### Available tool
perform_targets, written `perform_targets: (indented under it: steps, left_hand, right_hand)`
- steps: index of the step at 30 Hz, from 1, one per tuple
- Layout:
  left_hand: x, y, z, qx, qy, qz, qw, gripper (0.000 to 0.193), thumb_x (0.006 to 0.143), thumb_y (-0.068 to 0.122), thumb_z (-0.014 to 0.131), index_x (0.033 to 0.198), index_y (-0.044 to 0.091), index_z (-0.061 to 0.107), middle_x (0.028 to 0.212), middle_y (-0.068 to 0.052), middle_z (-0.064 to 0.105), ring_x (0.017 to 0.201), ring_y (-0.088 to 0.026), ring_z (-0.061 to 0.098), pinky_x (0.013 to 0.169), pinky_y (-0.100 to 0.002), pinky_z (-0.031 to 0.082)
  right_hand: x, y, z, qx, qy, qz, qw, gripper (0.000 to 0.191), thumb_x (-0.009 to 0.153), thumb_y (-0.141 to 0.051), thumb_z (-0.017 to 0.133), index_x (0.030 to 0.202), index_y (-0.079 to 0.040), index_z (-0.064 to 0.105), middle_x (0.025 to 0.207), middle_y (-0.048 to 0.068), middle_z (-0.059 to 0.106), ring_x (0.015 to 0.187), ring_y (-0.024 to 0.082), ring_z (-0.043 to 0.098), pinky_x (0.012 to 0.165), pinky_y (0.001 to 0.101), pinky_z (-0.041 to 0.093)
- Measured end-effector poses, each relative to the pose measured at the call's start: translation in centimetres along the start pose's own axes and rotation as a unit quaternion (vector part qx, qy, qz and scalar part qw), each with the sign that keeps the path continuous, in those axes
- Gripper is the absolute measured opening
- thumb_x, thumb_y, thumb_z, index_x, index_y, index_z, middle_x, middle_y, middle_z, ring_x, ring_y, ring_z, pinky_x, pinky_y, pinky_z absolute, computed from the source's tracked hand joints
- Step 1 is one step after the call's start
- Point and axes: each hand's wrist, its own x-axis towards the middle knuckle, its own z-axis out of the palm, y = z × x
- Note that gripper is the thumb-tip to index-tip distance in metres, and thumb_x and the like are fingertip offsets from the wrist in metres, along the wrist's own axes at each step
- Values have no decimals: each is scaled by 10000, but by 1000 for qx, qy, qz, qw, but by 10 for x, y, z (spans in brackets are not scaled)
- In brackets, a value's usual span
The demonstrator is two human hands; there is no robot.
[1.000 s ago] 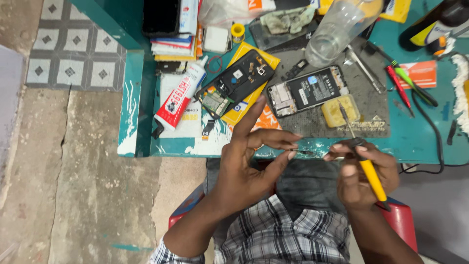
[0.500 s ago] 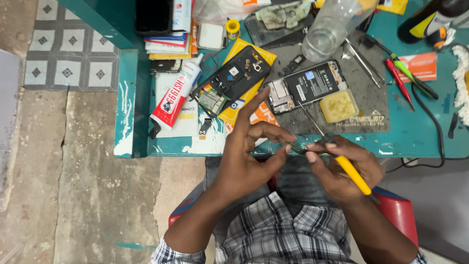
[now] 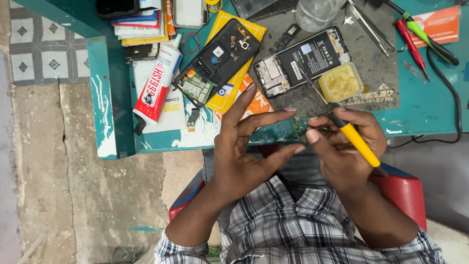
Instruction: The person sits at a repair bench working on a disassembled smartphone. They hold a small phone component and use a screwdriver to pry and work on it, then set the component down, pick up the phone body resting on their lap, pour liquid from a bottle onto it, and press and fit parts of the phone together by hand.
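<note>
Right hand [image 3: 344,146] is gripping a yellow-handled thin metal tool [image 3: 359,143]; left hand [image 3: 244,146], fingers spread, is pinching a small green circuit board [image 3: 298,128] above the teal counter [image 3: 420,110].

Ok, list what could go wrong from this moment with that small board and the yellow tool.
The small green circuit board is pinched between fingertips of the left hand and right hand, past the teal table edge, above the lap; a slip could drop it to the floor. The yellow-handled tool lies across the right hand, tip near the opened phone and paste tub; a jerk might poke them.
</note>
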Motion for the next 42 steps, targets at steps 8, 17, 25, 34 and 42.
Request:
perform_targets:
  steps: [8,17,25,34,42]
  left_hand:
    - [-2,-4,-1,46,-18,6,999,999,983,16,865,1627,123,109,1342,-145,701,1315,-209,685,1153,-296,540]
    - [-3,-8,1,33,-14,3,999,999,979,21,867,1614,124,104,1343,-162,686,1297,-213,690,1113,-297,571]
    - [-3,-14,7,51,1,12,999,1020,953,8,885,1601,126,106,1324,-177,672,1225,-226,717,1019,-286,626]
    - [2,-30,6,113,12,73,991,1085,925,27,886,1645,123,80,1321,-166,662,1191,-236,690,1006,-308,610]
    - [-12,-60,-14,325,17,52,944,1051,918,150,901,1604,90,107,1243,-96,719,1187,-271,678,1093,-418,418]
  right_hand:
    - [-2,-2,-1,36,-8,39,999,465,953,185,713,1328,-9,518,1160,148,677,1101,195,727,896,273,631]
    - [-5,0,-4,27,-9,31,999,458,975,168,729,1337,-10,512,1161,145,675,1108,189,727,924,265,624]
    - [-6,3,-7,12,-1,36,999,453,994,165,719,1340,-17,491,1150,180,688,1095,188,728,903,260,623]
    - [-4,7,-6,25,-13,37,999,323,1080,44,671,1336,-8,482,1151,221,677,1026,214,730,916,343,630]
    - [12,23,-44,328,23,175,928,270,1262,-298,440,1259,-58,563,908,152,700,825,240,623,744,326,531]
